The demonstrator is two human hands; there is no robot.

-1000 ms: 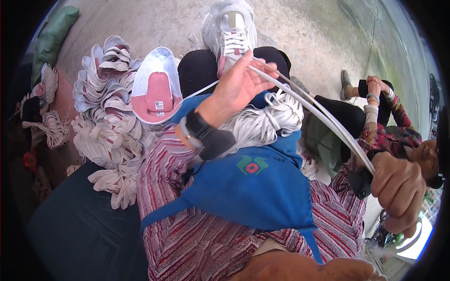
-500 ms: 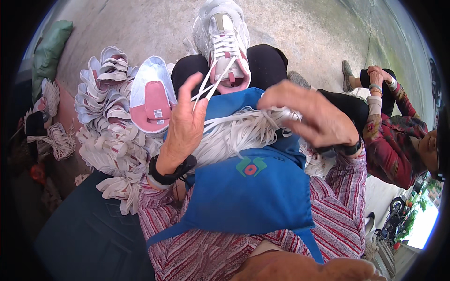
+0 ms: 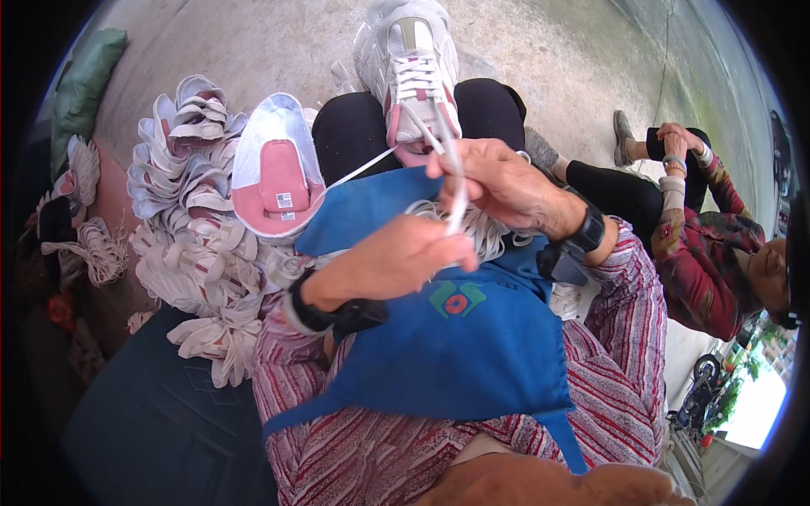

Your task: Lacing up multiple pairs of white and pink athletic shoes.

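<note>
Compared with half a second ago, the right hand [image 3: 506,181] has moved from the lace bundle [image 3: 485,239] to just behind the white shoe [image 3: 412,72], pinching a white lace [image 3: 457,194]. The left hand [image 3: 396,260] is now farther behind the shoe; blur hides whether it grips. The shoe lies ahead of both hands, long axis running away from the wearer, toe pointing outward.

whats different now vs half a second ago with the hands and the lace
The left hand moved right and down, over the blue apron; blur hides whether it holds anything. The right hand shifted up and left from over the lace bundle and now pinches a white lace. The white-and-pink sneaker between the knees and the pile of shoe uppers stayed put.
</note>
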